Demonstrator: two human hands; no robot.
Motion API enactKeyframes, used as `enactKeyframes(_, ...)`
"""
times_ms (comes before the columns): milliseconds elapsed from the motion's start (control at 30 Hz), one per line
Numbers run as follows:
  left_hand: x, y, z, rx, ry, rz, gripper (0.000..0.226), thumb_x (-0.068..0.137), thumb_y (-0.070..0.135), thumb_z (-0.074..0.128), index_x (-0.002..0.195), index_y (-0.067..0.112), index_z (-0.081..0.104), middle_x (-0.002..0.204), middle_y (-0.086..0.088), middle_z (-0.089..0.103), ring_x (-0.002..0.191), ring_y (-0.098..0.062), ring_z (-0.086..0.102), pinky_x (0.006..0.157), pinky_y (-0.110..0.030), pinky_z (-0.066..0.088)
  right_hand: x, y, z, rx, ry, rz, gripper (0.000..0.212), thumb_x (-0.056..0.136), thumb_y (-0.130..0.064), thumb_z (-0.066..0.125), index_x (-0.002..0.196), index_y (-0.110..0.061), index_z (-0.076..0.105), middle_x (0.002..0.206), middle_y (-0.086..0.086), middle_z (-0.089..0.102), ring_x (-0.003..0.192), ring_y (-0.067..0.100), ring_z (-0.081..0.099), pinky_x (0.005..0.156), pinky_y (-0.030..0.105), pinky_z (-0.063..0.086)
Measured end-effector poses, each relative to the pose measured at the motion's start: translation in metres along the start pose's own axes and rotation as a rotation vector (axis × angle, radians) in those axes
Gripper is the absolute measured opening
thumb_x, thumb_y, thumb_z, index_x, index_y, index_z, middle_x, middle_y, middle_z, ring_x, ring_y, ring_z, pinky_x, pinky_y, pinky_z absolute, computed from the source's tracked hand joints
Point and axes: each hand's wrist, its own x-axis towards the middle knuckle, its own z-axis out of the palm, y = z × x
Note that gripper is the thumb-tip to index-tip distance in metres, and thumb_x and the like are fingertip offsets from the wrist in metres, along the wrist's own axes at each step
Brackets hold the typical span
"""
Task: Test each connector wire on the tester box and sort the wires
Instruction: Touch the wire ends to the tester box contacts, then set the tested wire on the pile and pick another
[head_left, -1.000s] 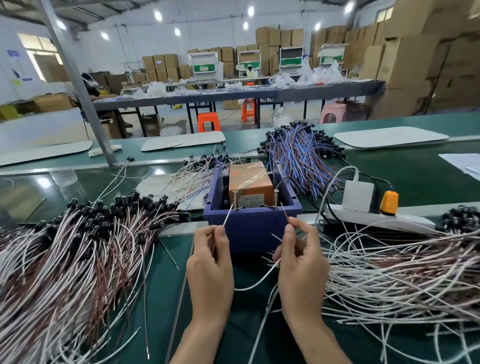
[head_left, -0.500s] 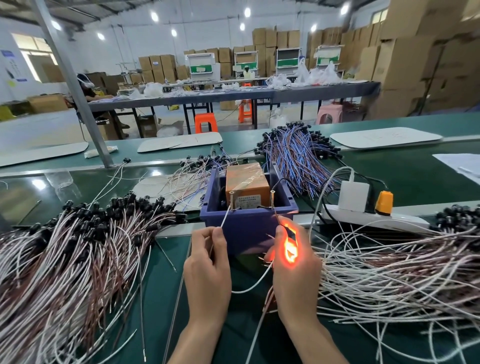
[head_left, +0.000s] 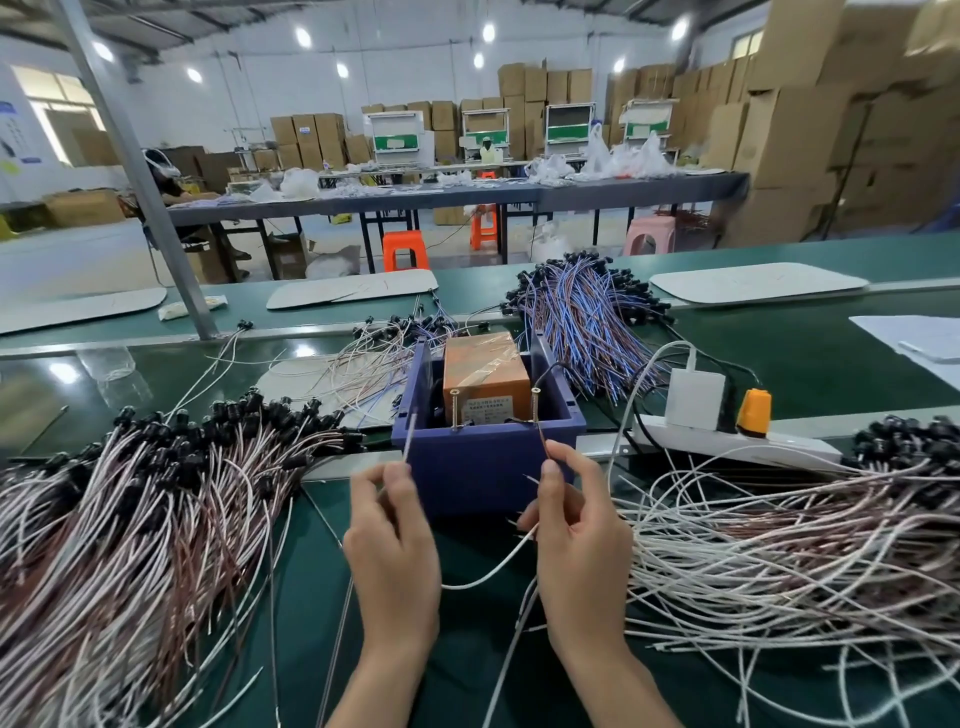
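- The left hand (head_left: 395, 525) and right hand (head_left: 576, 525) each pinch one end of a white wire (head_left: 488, 571). The fingers (head_left: 400, 475) are curled tight so the bare tips aim upward, and the slack sags over the table (head_left: 467, 649).
- Just beyond is the tester box (head_left: 483, 467). The right tip nears the right screw (head_left: 535, 408); the left tip sits short of the left screw (head_left: 454, 410).
- The flanking left pile (head_left: 130, 493) and right pile (head_left: 779, 545) probably keep tested wires apart from untested ones.

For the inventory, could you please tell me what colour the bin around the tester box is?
The bin is dark blue; head view shows it best.
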Motion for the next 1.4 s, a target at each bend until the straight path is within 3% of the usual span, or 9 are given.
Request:
enactKeyframes(200, 0.011, -0.013, -0.005, -0.138, 0.163, -0.355, 0.021, 0.108, 0.029, 0.033, 0.109, 0.021, 0.053, 0.094, -0.006, 0.057, 0.075, -0.022, 0.055, 0.064, -0.035, 0.043, -0.009, -0.003, -0.007, -0.001, -0.057, -0.017, 0.023, 0.100, -0.053, 0.041, 0.118, -0.055, 0.054, 0.078, -0.022, 0.072, 0.062, 0.007, 0.066, 0.055, 0.013, 0.045)
enactKeyframes(367, 0.002, -0.003, -0.005, 0.051, 0.189, -0.034, 0.040, 0.102, 0.028, 0.034, 0.136, 0.010, 0.047, 0.146, -0.007, 0.034, 0.135, -0.031, 0.036, 0.110, -0.053, 0.036, -0.009, -0.007, -0.003, -0.154, -0.057, -0.114, 0.023, 0.107, -0.039, 0.043, 0.125, -0.049, 0.051, 0.085, -0.038, 0.068, 0.052, -0.006, 0.055, 0.054, 0.008, 0.042)
enactKeyframes(533, -0.028, 0.011, 0.001, 0.135, -0.184, 0.457, 0.027, 0.095, 0.030, 0.043, 0.114, 0.027, 0.062, 0.124, 0.018, 0.058, 0.126, -0.008, 0.049, 0.100, -0.036, 0.042, -0.007, -0.014, -0.005, -0.116, -0.057, -0.055, 0.044, 0.100, -0.032, 0.048, 0.110, -0.074, 0.047, 0.060, -0.012, 0.062, 0.060, 0.004, 0.060, 0.054, 0.013, 0.041)
enactKeyframes(633, -0.032, 0.014, 0.003, 0.237, -0.383, 0.611, 0.025, 0.092, 0.032, 0.049, 0.110, 0.035, 0.067, 0.118, 0.022, 0.062, 0.122, -0.001, 0.051, 0.096, -0.029, 0.043, 0.000, -0.023, -0.007, 0.024, 0.013, 0.010, 0.043, 0.100, -0.019, 0.057, 0.104, -0.062, 0.055, 0.071, -0.015, 0.068, 0.058, 0.004, 0.061, 0.056, 0.013, 0.042)
enactKeyframes(733, -0.030, 0.015, 0.001, 0.311, -0.515, 0.754, 0.025, 0.089, 0.031, 0.059, 0.110, 0.029, 0.073, 0.116, 0.024, 0.068, 0.128, -0.007, 0.051, 0.103, -0.026, 0.042, 0.010, -0.051, -0.014, 0.189, 0.067, -0.059, 0.019, 0.091, -0.037, 0.051, 0.102, -0.051, 0.059, 0.065, -0.010, 0.064, 0.050, 0.004, 0.054, 0.051, 0.012, 0.040)
enactKeyframes(933, -0.028, 0.016, 0.003, 0.353, -0.485, 0.847, 0.019, 0.097, 0.036, 0.048, 0.101, 0.032, 0.066, 0.089, 0.020, 0.067, 0.083, -0.003, 0.051, 0.076, -0.022, 0.041, 0.041, -0.081, -0.037, 0.328, 0.081, -0.146, 0.016, 0.090, -0.034, 0.045, 0.090, -0.036, 0.061, 0.053, -0.007, 0.047, 0.044, 0.004, 0.035, 0.045, 0.017, 0.029)
enactKeyframes(1133, -0.031, 0.019, 0.007, 0.322, -0.448, 0.835, 0.037, 0.105, 0.043, 0.038, 0.101, 0.028, 0.072, 0.083, 0.015, 0.071, 0.066, -0.007, 0.060, 0.070, -0.021, 0.048, 0.070, -0.062, -0.099, -0.141, -0.190, -0.518, 0.018, 0.098, -0.022, 0.046, 0.090, -0.018, 0.062, 0.053, -0.012, 0.044, 0.044, 0.004, 0.041, 0.049, 0.013, 0.030)
enactKeyframes(1233, -0.040, 0.046, 0.028, 0.262, -0.530, 0.893, 0.031, 0.100, 0.039, 0.051, 0.099, 0.025, 0.078, 0.090, 0.019, 0.074, 0.069, 0.001, 0.063, 0.068, -0.016, 0.053, 0.089, -0.052, -0.139, -0.033, -0.168, -0.371, 0.024, 0.097, -0.027, 0.046, 0.086, -0.016, 0.064, 0.051, -0.012, 0.046, 0.042, 0.005, 0.040, 0.046, 0.013, 0.027)
enactKeyframes(1400, -0.053, 0.111, 0.083, 0.226, -0.604, 0.934, 0.027, 0.102, 0.041, 0.047, 0.105, 0.030, 0.072, 0.087, 0.019, 0.074, 0.071, 0.001, 0.069, 0.054, -0.022, 0.055, 0.149, -0.043, -0.216, 0.476, 0.362, 0.153, 0.029, 0.096, -0.029, 0.041, 0.078, -0.018, 0.061, 0.047, -0.010, 0.034, 0.040, 0.008, 0.030, 0.040, 0.021, 0.032)
